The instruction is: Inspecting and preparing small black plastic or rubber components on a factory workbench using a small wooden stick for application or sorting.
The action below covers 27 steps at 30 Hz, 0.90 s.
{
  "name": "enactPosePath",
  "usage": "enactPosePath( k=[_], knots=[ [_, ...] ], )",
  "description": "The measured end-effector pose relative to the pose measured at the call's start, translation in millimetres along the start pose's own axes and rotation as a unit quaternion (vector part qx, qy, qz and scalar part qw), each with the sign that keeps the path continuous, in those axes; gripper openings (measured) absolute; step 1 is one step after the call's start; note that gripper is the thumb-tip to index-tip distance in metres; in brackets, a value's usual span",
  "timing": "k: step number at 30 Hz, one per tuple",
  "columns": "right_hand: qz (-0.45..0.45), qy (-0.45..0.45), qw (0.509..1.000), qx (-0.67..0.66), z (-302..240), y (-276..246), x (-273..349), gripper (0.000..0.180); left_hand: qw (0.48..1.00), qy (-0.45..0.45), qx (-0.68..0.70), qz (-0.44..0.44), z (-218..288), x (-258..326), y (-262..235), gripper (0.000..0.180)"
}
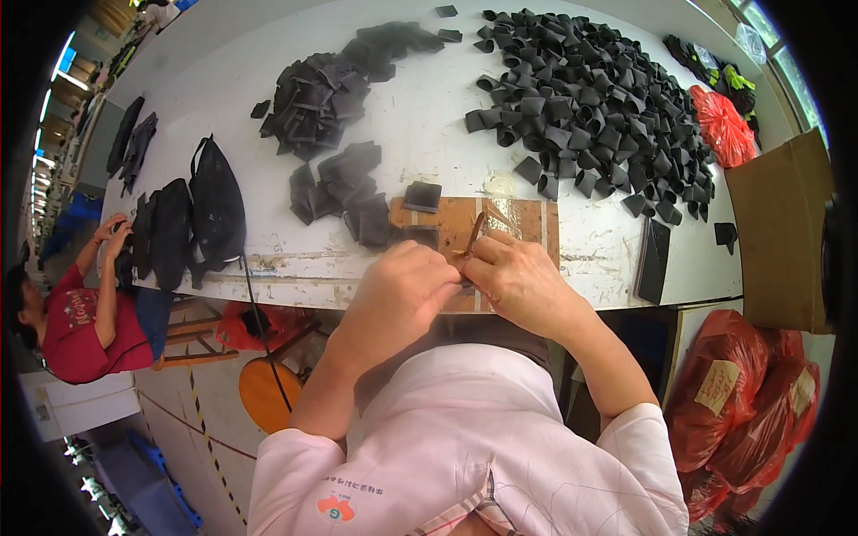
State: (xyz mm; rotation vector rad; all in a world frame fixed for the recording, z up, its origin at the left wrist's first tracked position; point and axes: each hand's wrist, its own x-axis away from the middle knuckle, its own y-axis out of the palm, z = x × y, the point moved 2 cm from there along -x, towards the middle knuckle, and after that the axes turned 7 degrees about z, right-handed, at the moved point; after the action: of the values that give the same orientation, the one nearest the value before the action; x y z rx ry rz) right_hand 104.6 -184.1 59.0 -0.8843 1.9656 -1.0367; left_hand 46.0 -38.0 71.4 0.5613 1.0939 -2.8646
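A wooden board [545,234] lies at the table's front edge, with a shiny glue-like smear [507,213] on it. My left hand [407,288] is closed over the board, its fingertips meeting those of my right hand; a dark bit shows between them, too hidden to name. My right hand [525,281] is closed too, with a thin brown stick [476,230] rising from its fingers. A flat black piece [422,196] lies on the board's far left corner, and another [418,236] is beside my left hand. Loose flat black pieces [335,183] lie farther left.
A large heap of black folded loops [590,116] covers the far right. Another pile of flat pieces [317,103] is at far left. A black block [653,261], cardboard box [782,232] and red bags [742,402] stand right. A co-worker [85,308] sits left near black bags [217,205].
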Motion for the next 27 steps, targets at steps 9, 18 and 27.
enactPosePath(
  k=[9, 18, 27],
  knots=[
    [0.074, 0.046, 0.996, -0.009, -2.9, 3.1, 0.3, 0.019, 0.992, -0.101, 0.076, 0.007, -11.5, 8.2, 3.2, 0.008],
    [0.28, 0.202, 0.908, -0.237, -31.0, 15.7, 19.7, 0.024, 0.756, -0.349, 0.529, 0.163, -10.7, 29.9, 39.3, 0.013],
    [0.303, 0.133, 0.944, 0.014, -27.1, 19.9, 8.2, 0.014, 0.941, -0.122, 0.063, 0.308, -2.3, 18.9, 44.6, 0.003]
  ],
)
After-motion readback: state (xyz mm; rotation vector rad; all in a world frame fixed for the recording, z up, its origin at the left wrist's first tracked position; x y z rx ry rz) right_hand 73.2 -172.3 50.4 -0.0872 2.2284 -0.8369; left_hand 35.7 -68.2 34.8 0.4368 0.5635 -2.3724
